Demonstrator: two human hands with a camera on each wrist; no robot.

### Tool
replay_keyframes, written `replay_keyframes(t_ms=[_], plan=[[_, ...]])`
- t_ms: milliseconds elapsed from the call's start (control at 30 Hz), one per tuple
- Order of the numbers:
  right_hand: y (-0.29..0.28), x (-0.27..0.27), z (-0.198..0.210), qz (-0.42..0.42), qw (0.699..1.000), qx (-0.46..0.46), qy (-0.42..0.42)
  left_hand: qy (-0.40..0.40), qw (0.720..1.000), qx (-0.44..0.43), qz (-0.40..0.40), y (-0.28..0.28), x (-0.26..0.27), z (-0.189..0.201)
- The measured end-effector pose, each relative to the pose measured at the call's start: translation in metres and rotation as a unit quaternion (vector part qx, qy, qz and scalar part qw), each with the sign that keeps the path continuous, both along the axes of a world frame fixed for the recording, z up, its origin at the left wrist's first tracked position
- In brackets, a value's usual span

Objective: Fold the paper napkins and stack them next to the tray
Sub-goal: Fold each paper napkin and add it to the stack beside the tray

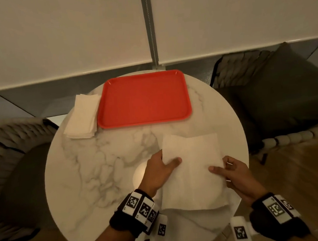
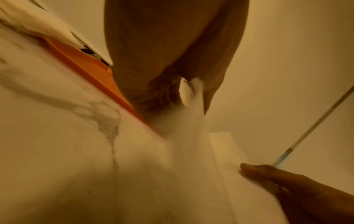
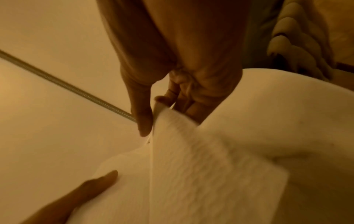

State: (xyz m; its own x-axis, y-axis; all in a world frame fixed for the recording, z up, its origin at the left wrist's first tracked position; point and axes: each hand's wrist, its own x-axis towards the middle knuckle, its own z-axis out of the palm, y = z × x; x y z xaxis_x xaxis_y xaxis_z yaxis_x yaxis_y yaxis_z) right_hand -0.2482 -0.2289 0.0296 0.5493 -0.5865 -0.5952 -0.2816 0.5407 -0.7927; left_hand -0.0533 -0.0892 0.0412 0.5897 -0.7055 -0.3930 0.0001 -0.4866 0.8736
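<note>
A white paper napkin (image 1: 192,167) hangs unfolded over the near right part of the round marble table (image 1: 94,173). My left hand (image 1: 168,160) pinches its left edge, thumb on top; the left wrist view shows that pinch (image 2: 191,91). My right hand (image 1: 221,167) pinches the right edge, thumb on the paper, seen close in the right wrist view (image 3: 155,112). A stack of folded napkins (image 1: 82,116) lies against the left side of the red tray (image 1: 143,98) at the far side of the table.
Woven chairs stand at the left (image 1: 9,149) and right, the right one holding a dark cushion (image 1: 284,92). A white blind with a metal chain (image 1: 150,28) hangs behind the table. The table's edge (image 1: 245,152) runs close to my right hand.
</note>
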Motion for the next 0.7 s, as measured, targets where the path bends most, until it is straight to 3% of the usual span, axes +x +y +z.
replay_keyframes(t_ms=[167,333,400,567,700], plan=[[0.010,0.011,0.003,0.043,0.998,-0.032,0.015,-0.089,0.996,-0.002,-0.031,-0.009,-0.028,0.004],[0.029,0.022,-0.001,0.027,0.999,-0.017,-0.010,-0.075,0.996,0.042,-0.030,-0.011,-0.033,-0.007],[0.036,0.027,0.000,0.027,0.999,-0.026,-0.014,-0.043,0.998,0.047,-0.022,-0.007,-0.033,-0.006],[0.052,0.050,0.005,0.098,0.990,-0.104,-0.004,0.138,0.990,-0.016,0.029,0.006,-0.023,0.005],[0.061,0.084,0.003,0.102,0.979,-0.178,0.005,0.144,0.986,-0.060,0.063,0.030,0.007,0.008]])
